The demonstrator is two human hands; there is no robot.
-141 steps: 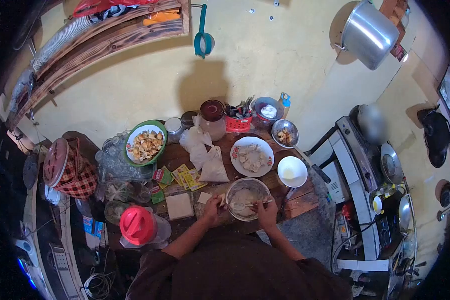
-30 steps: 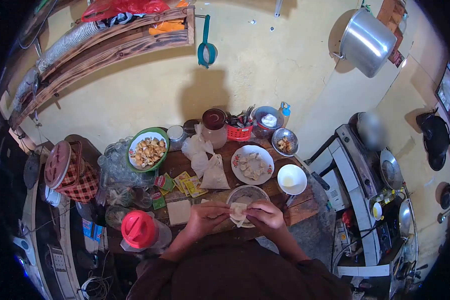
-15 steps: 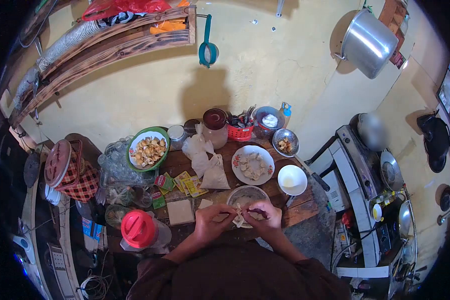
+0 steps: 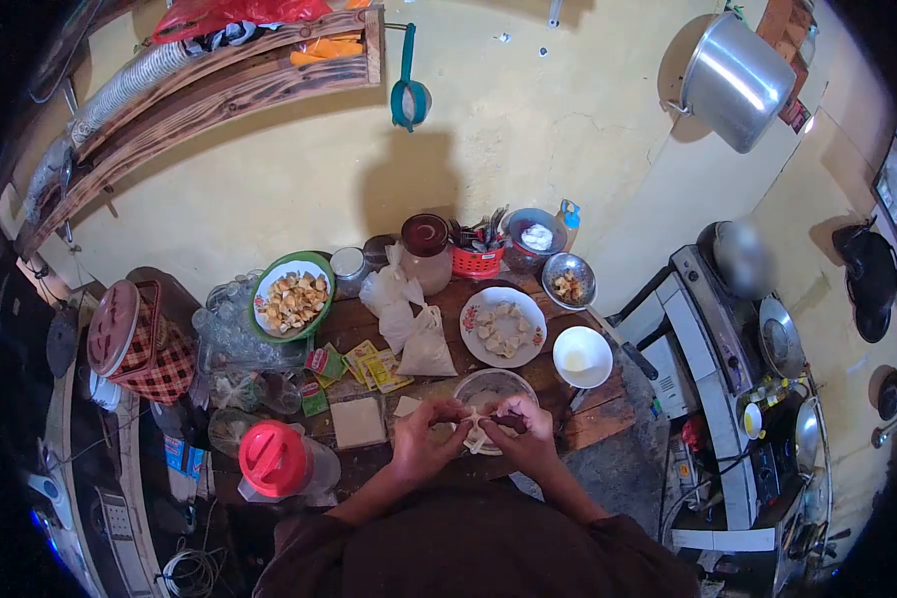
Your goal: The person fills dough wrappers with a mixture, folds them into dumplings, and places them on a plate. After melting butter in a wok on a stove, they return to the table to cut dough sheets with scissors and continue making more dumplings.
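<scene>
My left hand (image 4: 429,441) and my right hand (image 4: 528,439) meet over a bowl (image 4: 511,379) at the table's front edge. Between their fingertips they pinch a small pale dumpling (image 4: 475,436), one side each. Fingers cover part of it. Beyond the bowl, several folded dumplings (image 4: 505,342) lie in a ring on a flowered white plate (image 4: 474,348). To the right stands a white bowl (image 4: 583,375) with a little liquid. Left of my left hand lies a stack of square wrappers (image 4: 358,423), and a loose wrapper (image 4: 407,406) is partly hidden by that hand.
A red-lidded pitcher (image 4: 274,458) stands at the front left. Behind are yellow seasoning packets (image 4: 379,367), bags of white powder (image 4: 428,345) and a green-rimmed bowl (image 4: 319,329) of browned pieces. On the right, a stove (image 4: 710,309) holds pans.
Both hands stay over the bowl, still pinching the dumpling. Their fingers have shifted slightly, and my left hand's thumb and index finger show a wider gap. The view has moved a little.
</scene>
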